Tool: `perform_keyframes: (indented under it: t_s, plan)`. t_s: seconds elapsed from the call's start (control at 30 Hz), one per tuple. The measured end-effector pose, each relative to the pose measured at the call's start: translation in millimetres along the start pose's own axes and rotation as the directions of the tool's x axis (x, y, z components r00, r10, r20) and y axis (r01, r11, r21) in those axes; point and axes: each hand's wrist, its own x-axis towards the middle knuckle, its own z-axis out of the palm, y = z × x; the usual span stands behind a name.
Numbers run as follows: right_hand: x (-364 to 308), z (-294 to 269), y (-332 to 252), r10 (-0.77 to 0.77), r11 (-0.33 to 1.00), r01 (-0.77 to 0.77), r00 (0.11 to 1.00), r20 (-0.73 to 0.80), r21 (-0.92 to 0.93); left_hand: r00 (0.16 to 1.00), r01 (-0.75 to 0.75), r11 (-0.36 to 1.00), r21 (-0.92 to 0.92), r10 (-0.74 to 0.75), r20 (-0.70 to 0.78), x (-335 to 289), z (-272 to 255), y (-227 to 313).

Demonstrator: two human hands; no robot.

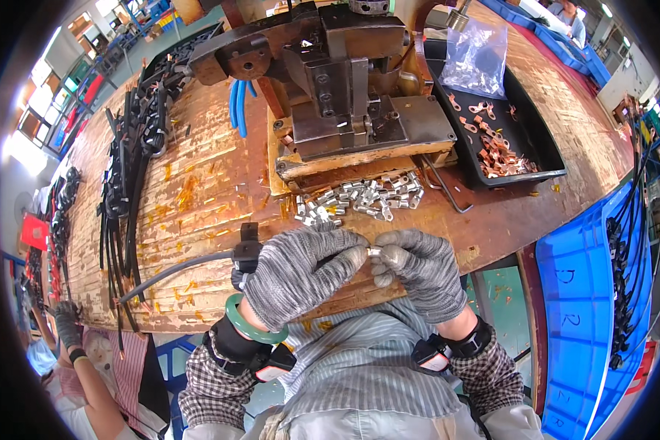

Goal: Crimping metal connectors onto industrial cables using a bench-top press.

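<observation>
- Head view: left hand (301,275) and right hand (422,275), both in grey knit gloves, brought together in front of the body near the table edge.
- Grip: narrow on both sides; thumb and fingertips of each hand pinch a small silvery piece (375,252). Most of it is hidden by the gloves, so its exact shape cannot be read.
- Position of the piece: between the two sets of fingertips, on the near side of a loose pile of silver lugs (367,196).
- Black connector (248,249) just beside the left glove, grey cable (176,273) running off to the left from it. Cannot tell whether the left palm holds any of this.
- Green bangle (246,323) around the left wrist.
- Beyond the pile: dark metal press (337,95) on the worn wooden table (213,172); blue tubes (238,108) hang at its left side.
- Bent metal rod (451,192) at the press's near right corner.
- Right of press: black tray (543,161) with copper lugs (500,155) and a clear plastic bag (477,62).
- Left on table: bundle of black cables (128,165).
- Far right: blue bin (573,293).
- Lower left: a co-worker's gloved hand (67,326), well apart.
</observation>
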Motion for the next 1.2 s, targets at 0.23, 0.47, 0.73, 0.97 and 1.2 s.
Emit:
perform_keyframes:
  t_s: [0.23, 0.47, 0.73, 0.97, 1.2]
  plan:
    - [-1, 2, -8, -0.073, 0.974, 0.075, 0.997, 0.020, -0.216, 0.998, -0.068, 0.993, 0.099, 0.068, 0.004, -2, 1, -4]
    - [4, -2, -12, -0.029, 0.965, 0.053, 0.995, 0.097, -0.256, 0.996, 0.080, 0.993, 0.082, -0.083, 0.025, 2, 3, 17]
    - [6, -6, -16, 0.103, 0.982, -0.075, 0.982, 0.156, -0.172, 0.974, -0.226, 0.760, 0.609, 0.190, 0.124, -13, 14, 7]
    - [16, -10, -7, 0.140, 0.967, -0.101, 0.977, 0.160, -0.234, 0.984, -0.149, 0.865, 0.479, 0.178, -0.016, -8, 0, 15]
    - [18, -13, -2, 0.097, 0.976, -0.068, 0.986, 0.132, -0.206, 0.755, 0.373, 0.799, 0.471, 0.034, -0.655, -112, -5, -24]
